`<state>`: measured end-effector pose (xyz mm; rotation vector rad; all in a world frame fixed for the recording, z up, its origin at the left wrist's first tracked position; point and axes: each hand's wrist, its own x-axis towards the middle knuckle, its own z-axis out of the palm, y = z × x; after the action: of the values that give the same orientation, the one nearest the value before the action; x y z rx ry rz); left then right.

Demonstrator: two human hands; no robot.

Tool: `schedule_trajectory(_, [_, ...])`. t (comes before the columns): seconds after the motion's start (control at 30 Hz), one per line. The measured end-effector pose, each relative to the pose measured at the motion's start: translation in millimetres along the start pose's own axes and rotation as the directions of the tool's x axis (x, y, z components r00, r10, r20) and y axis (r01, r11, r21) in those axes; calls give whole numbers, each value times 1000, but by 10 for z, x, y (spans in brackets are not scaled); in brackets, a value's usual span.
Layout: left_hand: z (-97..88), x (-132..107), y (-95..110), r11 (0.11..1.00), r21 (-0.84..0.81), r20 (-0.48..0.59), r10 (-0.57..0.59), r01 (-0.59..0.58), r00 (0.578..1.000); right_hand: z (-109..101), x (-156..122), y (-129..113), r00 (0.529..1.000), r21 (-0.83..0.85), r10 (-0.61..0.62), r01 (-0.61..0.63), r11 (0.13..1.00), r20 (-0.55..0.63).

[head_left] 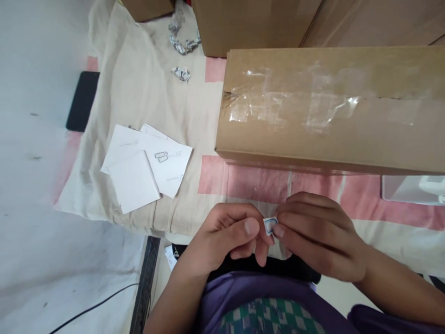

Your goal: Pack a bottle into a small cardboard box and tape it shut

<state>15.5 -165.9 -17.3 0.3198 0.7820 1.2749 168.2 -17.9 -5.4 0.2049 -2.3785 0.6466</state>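
A small white label with a blue border [269, 225] is between my two hands, above my lap at the table's near edge. My right hand [321, 236] pinches the label's right side with its fingertips. My left hand [231, 232] is closed, its fingers curled and the thumb pressed toward the index finger. The label's left edge touches the left index finger. Whatever lies under the left thumb is hidden. To the left lie several white sheets [168, 169], one with a small printed drawing, and a square white pad or folded paper [134, 181] on top.
A long taped cardboard box [313, 106] stands just beyond my hands, with another box [250, 23] behind. Crumpled paper strips [181, 73] lie at the back. A black phone [83, 101] rests at the left edge of the cream and pink cloth [146, 88].
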Motion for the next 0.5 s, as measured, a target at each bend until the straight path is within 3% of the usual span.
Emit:
schedule_trajectory(0.13, [-14, -14, 7, 999, 48, -27, -25, 26, 999, 15, 1, -5, 1000, -40, 7, -7, 999, -3])
schedule_trajectory(0.3, [-25, -80, 15, 987, 159, -69, 27, -15, 997, 27, 14, -19, 1000, -69, 8, -9, 998, -24])
schedule_trajectory(0.5, [-36, -88, -16, 994, 99, -28, 52, -49, 998, -10, 29, -20, 1000, -66, 12, -12, 998, 2])
